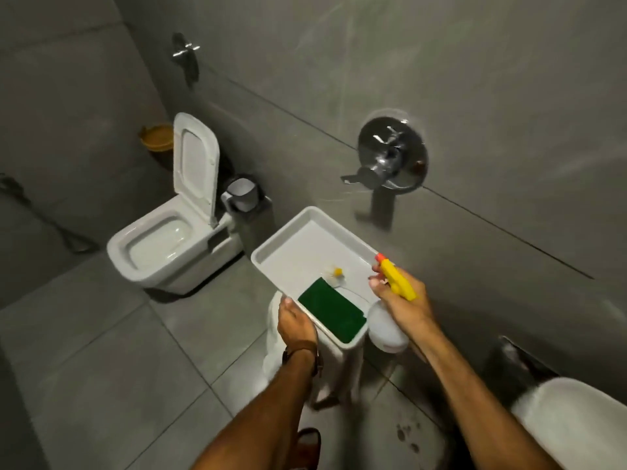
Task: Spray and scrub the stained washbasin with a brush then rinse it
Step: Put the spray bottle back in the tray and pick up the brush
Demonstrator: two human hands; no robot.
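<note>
Fingers [376,285] of the right hand [405,305]: curled round the neck of a white plastic spray bottle with yellow trigger head and orange nozzle tip [395,281]. Two fingertips lie on the trigger side, the rest are wrapped behind. Grip is closed on the bottle. The nozzle points toward 11 o'clock, over the basin's far right rim. The bottle's white body [386,329] hangs below the hand, just beside the basin's near right corner.

Left hand [296,325]: at 7 o'clock from the basin, thumb on top of the near left rim, fingers under the edge and out of sight. It is clamped on the rim. A dark band sits on the wrist [302,356].

White rectangular shallow washbasin [271,257]: frame centre, long axis running from 5 toward 11 o'clock, standing on a white pedestal. Inside it, at the near end, lies a flat dark green rectangular scrub pad [332,310]. Just past the pad, toward 12 o'clock, is a small white and yellow object [334,274]; too blurred to identify.

Surroundings: a round chrome wall mixer valve with lever [390,157] at 1 o'clock from the basin on the grey tiled wall. A white wall-hung toilet with raised lid [169,239] at 9 o'clock. A small grey bin [242,195] just right of the toilet. A second white fixture's rim [576,418] at 4 o'clock, cut off by the frame edge.
</note>
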